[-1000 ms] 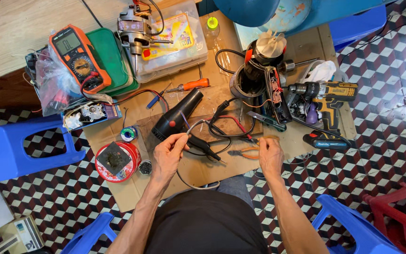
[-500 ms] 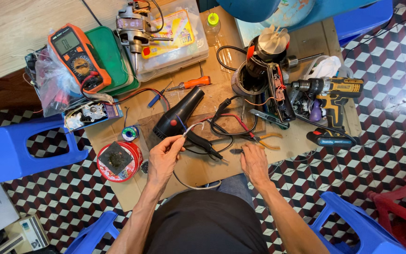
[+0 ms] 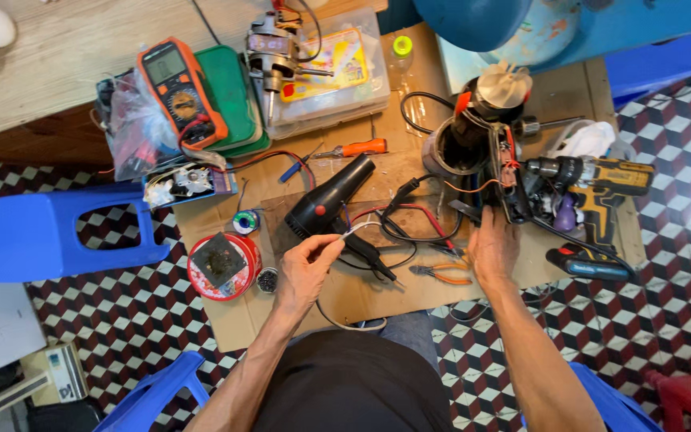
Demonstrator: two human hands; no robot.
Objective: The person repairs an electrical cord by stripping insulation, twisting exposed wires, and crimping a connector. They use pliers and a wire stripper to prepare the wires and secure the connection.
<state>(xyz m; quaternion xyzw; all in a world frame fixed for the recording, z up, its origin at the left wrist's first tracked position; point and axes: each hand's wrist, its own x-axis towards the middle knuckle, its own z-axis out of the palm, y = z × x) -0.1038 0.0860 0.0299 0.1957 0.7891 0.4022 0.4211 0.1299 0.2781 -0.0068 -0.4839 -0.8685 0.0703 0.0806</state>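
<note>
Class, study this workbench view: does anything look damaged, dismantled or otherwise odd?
Yes. The black hair dryer lies with loose wires trailing out; the left hand pinches a white one. By the right hand, a motor housing stands stripped open, its wiring exposed. Tools lie scattered over the cardboard sheet.

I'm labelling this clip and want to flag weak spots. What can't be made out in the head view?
- Right hand: its fingertips reach among the dark motor parts; what they touch is hidden.
- Left hand pinches a white wire; its far end is lost in the cable tangle.
- Multimeter: screen too small to read.
- Blue object is cut off by the top edge.
- Round red tin: dark contents unclear.
</note>
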